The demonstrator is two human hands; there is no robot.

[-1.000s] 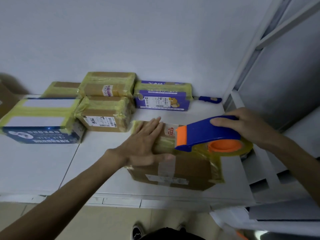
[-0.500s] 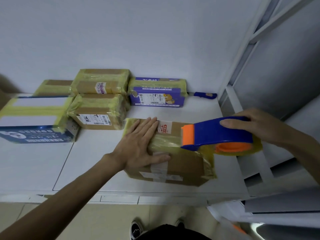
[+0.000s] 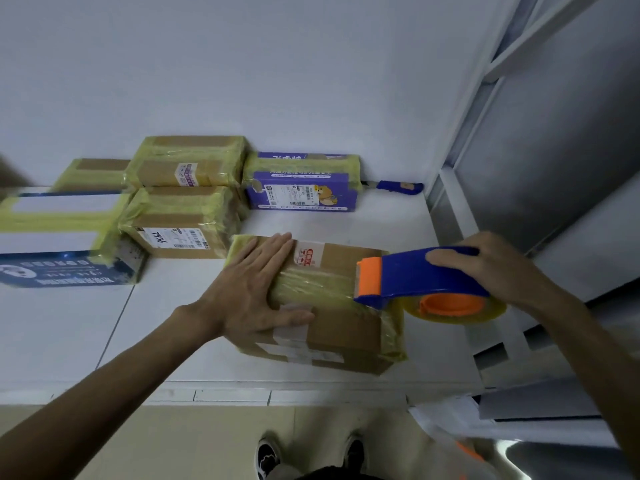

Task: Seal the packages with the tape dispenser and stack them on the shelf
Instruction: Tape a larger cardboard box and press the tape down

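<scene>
Pressing flat-fingered on the cardboard package (image 3: pixel 332 306), left hand (image 3: pixel 252 292) steadies it on the desk (image 3: pixel 166 327); right hand (image 3: pixel 491 268) grips tape dispenser (image 3: pixel 415 278) at its right edge.

Parcel-packing room: taped packages (image 3: pixel 187 221), white shelf (image 3: pixel 346 223)

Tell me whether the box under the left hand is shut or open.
Shut: the cardboard box lies flat-topped, tape bands across it, the left hand pressing flat on top.

Bare tabletop (image 3: pixel 162 327) left of the front box (image 3: pixel 346 327); taped packages (image 3: pixel 183 220) along the back wall (image 3: pixel 277 71)
</scene>
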